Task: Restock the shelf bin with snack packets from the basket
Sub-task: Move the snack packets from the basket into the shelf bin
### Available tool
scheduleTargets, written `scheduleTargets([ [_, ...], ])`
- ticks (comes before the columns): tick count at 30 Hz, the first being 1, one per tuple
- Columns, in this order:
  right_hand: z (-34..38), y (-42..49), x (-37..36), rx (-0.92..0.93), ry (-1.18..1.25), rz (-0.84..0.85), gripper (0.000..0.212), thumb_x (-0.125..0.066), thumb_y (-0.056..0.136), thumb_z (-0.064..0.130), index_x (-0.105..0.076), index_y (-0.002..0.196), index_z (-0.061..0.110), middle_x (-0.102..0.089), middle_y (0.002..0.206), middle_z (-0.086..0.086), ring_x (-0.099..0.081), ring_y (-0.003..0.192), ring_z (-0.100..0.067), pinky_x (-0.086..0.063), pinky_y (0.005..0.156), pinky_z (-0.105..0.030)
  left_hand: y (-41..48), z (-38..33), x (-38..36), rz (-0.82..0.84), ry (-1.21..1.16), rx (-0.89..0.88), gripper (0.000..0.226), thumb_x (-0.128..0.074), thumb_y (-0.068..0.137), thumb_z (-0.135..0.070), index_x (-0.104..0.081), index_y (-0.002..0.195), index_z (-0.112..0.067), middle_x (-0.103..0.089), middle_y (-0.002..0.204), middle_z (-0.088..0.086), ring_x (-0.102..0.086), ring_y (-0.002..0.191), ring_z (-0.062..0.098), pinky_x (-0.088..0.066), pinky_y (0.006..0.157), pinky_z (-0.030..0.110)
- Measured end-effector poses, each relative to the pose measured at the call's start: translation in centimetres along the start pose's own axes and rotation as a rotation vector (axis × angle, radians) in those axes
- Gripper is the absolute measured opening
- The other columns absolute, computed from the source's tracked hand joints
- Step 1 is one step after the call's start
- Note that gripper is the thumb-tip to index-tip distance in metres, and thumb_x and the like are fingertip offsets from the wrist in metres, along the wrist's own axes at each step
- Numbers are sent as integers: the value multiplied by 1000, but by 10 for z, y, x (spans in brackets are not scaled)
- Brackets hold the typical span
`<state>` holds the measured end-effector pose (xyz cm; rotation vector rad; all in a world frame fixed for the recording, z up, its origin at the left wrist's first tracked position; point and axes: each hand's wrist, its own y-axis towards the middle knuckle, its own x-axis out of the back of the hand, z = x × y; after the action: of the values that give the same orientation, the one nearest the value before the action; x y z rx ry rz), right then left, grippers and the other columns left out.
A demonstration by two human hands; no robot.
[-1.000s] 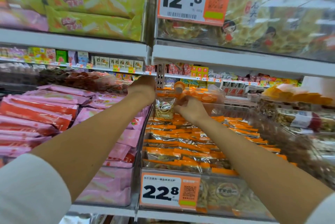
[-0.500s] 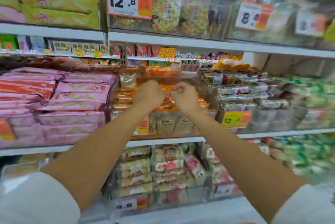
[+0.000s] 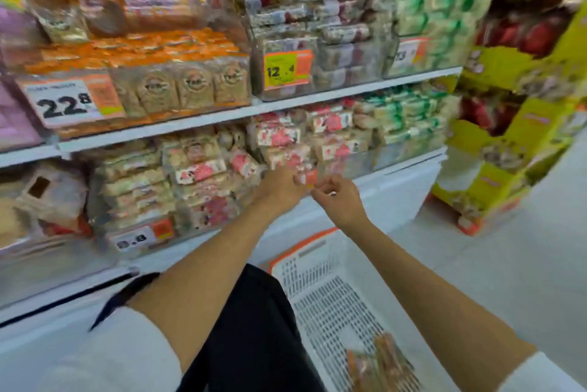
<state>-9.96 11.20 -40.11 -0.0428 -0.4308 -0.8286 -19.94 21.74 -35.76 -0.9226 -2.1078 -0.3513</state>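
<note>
Basket (image 3: 333,306) top open; shelf bin (image 3: 178,90) brimful

This is a shop, a supermarket snack aisle. White shelves (image 3: 190,121) run in tiers, carrying clear bins (image 3: 349,58) packed with wrapped snack packets (image 3: 143,48). Printed price tags (image 3: 68,102) reading 22.8 and 12.4 hang on the bin fronts. A yellow cardboard display stand (image 3: 514,67) stands at the shelves' end, and a white shopping basket (image 3: 333,306) with an orange rim sits below.

The white tag (image 3: 68,102) on the orange-packet bin (image 3: 190,87) reads "22.8". The yellow tag (image 3: 287,71) on the next bin (image 3: 343,58) reads "12.4". The low tag (image 3: 139,239) seems to read "8.8", blurred. Smaller print is unreadable.
</note>
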Motion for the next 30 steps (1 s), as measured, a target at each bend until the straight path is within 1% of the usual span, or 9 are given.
scheduleTargets([
  [4, -85, -41, 17, -169, -16, -32, 9, -71, 82, 9, -64, 82, 14, -60, 67, 0, -53, 53, 1, -42, 54, -15, 2, 15, -84, 330, -27, 29, 25, -59, 92, -17, -72, 85, 2, -71, 90, 20, -67, 81, 30, -56, 77, 38],
  [9, -175, -84, 23, -358, -61, -28, 5, -68, 83, 13, -65, 85, 15, -61, 69, 3, -55, 57, -13, -45, 55, -24, -10, 36, -175, 559, -65, 110, 22, -59, 95, -17, -71, 98, 1, -69, 96, 11, -65, 75, 19, -49, 60, 22],
  [11, -208, -101, 23, -446, -83, -12, 3, -67, 85, 13, -66, 87, 13, -61, 68, 1, -54, 55, -13, -44, 51, -20, -16, 49, -206, 617, -69, 168, 18, -61, 94, -18, -71, 93, -3, -72, 95, 13, -67, 82, 22, -51, 64, 27],
  [17, -319, -150, 21, -835, -180, 96, 9, -63, 89, 19, -62, 97, 14, -60, 79, -6, -55, 66, -19, -47, 61, -34, -21, 95, -263, 716, -46, 271, 23, -57, 96, -16, -71, 91, 1, -69, 97, 9, -68, 86, 25, -55, 74, 34],
  [20, -357, -176, 15, -987, -259, 173, 58, -62, 92, 22, -38, 145, 16, -58, 120, -11, -60, 78, -23, -44, 57, -30, -12, 118, -279, 709, -55, 318, 23, -56, 96, -17, -71, 97, 0, -67, 106, 1, -69, 83, 20, -55, 75, 33],
  [22, -382, -198, 3, -1043, -352, 279, 79, -67, 89, 30, -21, 153, 18, -49, 140, -12, -60, 107, -31, -52, 78, -37, -7, 127, -287, 699, -70, 350, 20, -56, 97, -17, -71, 100, -4, -69, 106, 4, -68, 85, 21, -53, 73, 32],
  [24, -404, -223, -19, -1077, -388, 328, 88, -71, 85, 36, -17, 154, 24, -36, 150, -12, -47, 127, -36, -46, 99, -41, -6, 133, -292, 696, -69, 362, 18, -56, 97, -17, -70, 94, -6, -69, 106, 6, -66, 89, 22, -50, 73, 32],
  [27, -422, -248, -49, -1060, -563, 348, 81, -61, 90, 18, -12, 153, 30, -2, 159, -16, -36, 132, -42, -43, 99, -46, -7, 139, -295, 702, -69, 360, 14, -57, 96, -16, -66, 86, -17, -67, 104, 6, -66, 86, 18, -49, 71, 31],
  [30, -430, -244, -57, -985, -750, 293, 55, -48, 96, 15, -29, 146, 26, -19, 156, -17, -44, 126, -37, -44, 96, -44, -8, 139, -294, 703, -79, 358, 14, -57, 96, -17, -66, 85, -18, -68, 101, 6, -67, 85, 20, -55, 76, 38],
])
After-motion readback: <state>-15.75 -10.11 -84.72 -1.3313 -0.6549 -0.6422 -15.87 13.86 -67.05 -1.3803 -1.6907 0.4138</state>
